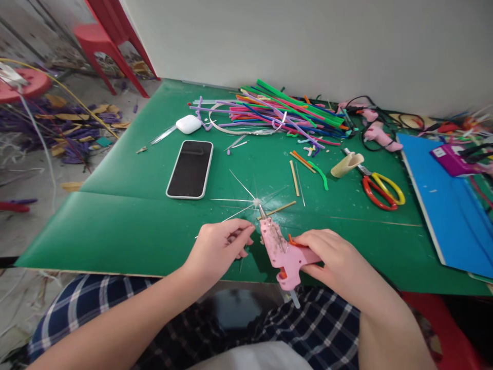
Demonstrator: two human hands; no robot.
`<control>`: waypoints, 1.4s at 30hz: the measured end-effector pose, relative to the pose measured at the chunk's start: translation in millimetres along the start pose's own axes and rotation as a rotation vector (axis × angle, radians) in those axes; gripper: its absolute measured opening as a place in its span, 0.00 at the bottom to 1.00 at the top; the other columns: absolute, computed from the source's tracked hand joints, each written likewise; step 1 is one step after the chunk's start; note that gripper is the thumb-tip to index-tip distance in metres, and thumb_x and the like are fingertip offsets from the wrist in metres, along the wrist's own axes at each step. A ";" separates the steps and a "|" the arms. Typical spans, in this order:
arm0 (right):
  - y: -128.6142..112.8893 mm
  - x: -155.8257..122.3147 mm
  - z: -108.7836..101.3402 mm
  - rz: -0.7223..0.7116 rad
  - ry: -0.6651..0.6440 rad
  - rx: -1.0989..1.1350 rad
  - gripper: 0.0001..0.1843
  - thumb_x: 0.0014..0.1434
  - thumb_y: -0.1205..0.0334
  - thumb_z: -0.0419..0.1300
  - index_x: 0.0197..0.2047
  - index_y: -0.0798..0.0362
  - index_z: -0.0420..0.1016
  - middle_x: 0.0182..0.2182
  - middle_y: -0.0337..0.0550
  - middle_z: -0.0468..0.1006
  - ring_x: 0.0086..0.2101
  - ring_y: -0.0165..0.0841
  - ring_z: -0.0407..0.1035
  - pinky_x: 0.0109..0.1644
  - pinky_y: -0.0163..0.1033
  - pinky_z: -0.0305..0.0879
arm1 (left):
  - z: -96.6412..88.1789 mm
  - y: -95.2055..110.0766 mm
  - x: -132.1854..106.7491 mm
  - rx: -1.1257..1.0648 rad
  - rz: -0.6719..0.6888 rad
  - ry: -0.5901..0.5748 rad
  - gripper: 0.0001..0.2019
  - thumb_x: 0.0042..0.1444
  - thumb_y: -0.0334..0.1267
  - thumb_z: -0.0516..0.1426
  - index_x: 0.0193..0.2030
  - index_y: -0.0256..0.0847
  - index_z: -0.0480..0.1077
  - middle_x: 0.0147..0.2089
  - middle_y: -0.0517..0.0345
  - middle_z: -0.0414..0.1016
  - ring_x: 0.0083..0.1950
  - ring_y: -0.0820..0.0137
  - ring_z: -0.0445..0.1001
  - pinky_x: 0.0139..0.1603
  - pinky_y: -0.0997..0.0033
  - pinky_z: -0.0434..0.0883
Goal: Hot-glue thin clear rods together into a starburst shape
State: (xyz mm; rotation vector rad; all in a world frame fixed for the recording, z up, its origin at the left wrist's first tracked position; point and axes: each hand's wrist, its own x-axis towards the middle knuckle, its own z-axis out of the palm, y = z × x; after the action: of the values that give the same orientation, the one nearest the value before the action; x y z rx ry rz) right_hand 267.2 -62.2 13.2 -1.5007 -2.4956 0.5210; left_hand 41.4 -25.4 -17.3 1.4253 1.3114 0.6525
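My right hand (334, 257) grips a pink hot glue gun (282, 252), its nozzle pointing up-left at a small white blob with thin clear spikes radiating from it (256, 201) on the green table (127, 226). My left hand (220, 245) is closed in a pinch on one of those thin clear strands, just left of the gun. A short tan stick (278, 209) lies right beside the nozzle.
A dark phone (190, 168) and white earbud case (188, 124) lie left of centre. A heap of coloured sticks (285, 113) fills the back. Red-and-yellow scissors (379, 187), a cream tube (346, 165), more pink glue guns (379, 136) and a blue sheet (442, 205) sit right.
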 end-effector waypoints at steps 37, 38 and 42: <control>-0.7 0.7 1.3 0.003 -0.022 0.029 0.19 0.48 0.78 0.57 0.41 0.50 0.64 0.39 0.40 0.74 0.39 0.35 0.68 0.41 0.42 0.64 | -0.1 0.3 -0.6 0.012 0.007 -0.007 0.11 0.53 0.42 0.53 0.35 0.38 0.73 0.26 0.58 0.75 0.20 0.76 0.72 0.22 0.80 0.71; -0.7 0.9 1.2 0.006 -0.025 0.032 0.19 0.48 0.78 0.58 0.41 0.50 0.64 0.39 0.40 0.74 0.39 0.35 0.68 0.41 0.43 0.64 | 0.0 0.6 -0.6 0.013 0.004 -0.006 0.11 0.53 0.42 0.53 0.35 0.38 0.73 0.25 0.58 0.75 0.20 0.76 0.72 0.22 0.80 0.71; -0.5 1.3 0.9 0.004 -0.029 0.031 0.20 0.48 0.79 0.57 0.42 0.50 0.64 0.39 0.40 0.74 0.39 0.35 0.67 0.42 0.43 0.64 | 0.2 1.2 -1.0 0.005 -0.007 -0.006 0.11 0.53 0.42 0.53 0.35 0.38 0.73 0.25 0.58 0.75 0.20 0.76 0.72 0.22 0.80 0.71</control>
State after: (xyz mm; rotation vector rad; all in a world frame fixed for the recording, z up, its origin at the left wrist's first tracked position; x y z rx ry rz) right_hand 265.9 -61.4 12.5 -1.4971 -2.4948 0.5832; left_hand 41.8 -26.2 -16.0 1.4252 1.3136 0.6402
